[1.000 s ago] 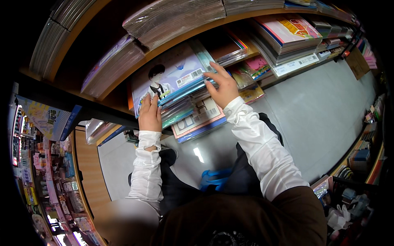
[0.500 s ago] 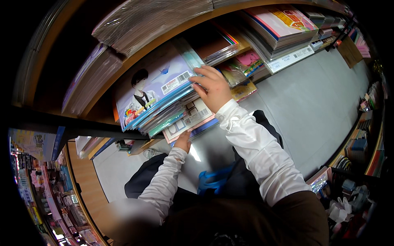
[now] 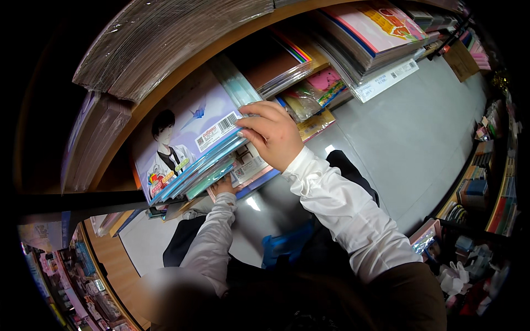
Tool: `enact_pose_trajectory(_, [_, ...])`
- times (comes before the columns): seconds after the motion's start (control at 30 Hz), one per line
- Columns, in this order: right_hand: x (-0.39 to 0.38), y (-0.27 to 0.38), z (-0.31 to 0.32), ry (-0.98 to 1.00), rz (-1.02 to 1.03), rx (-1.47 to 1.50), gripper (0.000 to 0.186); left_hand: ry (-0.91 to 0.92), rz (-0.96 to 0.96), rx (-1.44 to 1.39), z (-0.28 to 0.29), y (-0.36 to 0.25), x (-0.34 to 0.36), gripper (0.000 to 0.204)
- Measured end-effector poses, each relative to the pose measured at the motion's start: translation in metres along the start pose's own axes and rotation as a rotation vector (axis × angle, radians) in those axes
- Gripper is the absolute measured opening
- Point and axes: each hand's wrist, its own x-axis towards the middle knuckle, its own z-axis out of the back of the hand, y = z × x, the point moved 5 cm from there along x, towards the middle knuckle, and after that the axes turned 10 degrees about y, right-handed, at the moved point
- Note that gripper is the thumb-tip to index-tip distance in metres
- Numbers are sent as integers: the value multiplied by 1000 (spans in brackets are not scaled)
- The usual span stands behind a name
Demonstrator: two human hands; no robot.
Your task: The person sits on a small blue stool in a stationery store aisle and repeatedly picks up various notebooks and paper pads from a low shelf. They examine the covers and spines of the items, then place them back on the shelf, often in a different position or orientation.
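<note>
A pile of flat, plastic-wrapped paper packs sits on a low shelf before me. The top purple pack [image 3: 190, 135] has a drawn figure, a blue folded bird and a barcode label on its cover. My right hand [image 3: 270, 135] pinches the right front edge of the upper packs, thumb below and fingers above. These packs are tilted up a little, with blue and green edges fanned out. Lower down, my left hand [image 3: 223, 187] reaches in at the front of the pile, beside a pink-edged pack [image 3: 248, 168]. Its fingers are largely hidden under the upper packs.
Brown sheets with a coloured edge [image 3: 270, 63] lie to the right, then a taller stack with a pink cover [image 3: 386, 25]. Overhead, a wooden shelf edge [image 3: 182, 69] bears thick wrapped stacks [image 3: 160, 44]. A dark shelf bar [image 3: 83, 201] runs at left. Grey floor [image 3: 397, 132] lies right.
My left hand has moved deeper under the upper packs, away from the pink-edged pack's front corner. My right hand keeps its pinch. The whole view has shifted, placing the pile further left and lower.
</note>
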Motion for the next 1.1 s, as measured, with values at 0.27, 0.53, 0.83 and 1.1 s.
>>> enact_pose_trajectory(0.27, [-1, 3, 3, -10, 30, 23, 13, -82, -56, 167, -13, -5, -4, 56])
enact_pose_trajectory(0.53, [-10, 5, 26, -134, 82, 2, 16, -70, -179, 236, -44, -28, -61, 45])
enact_pose_trajectory(0.83, [-53, -46, 41, 36, -408, 47, 15, -353, -585, -125, 24, -15, -238, 33])
enact_pose_trajectory(1.1, [-127, -50, -4, 1041, -1088, 185, 49, -875, -636, -66, 129, 31, -364, 32])
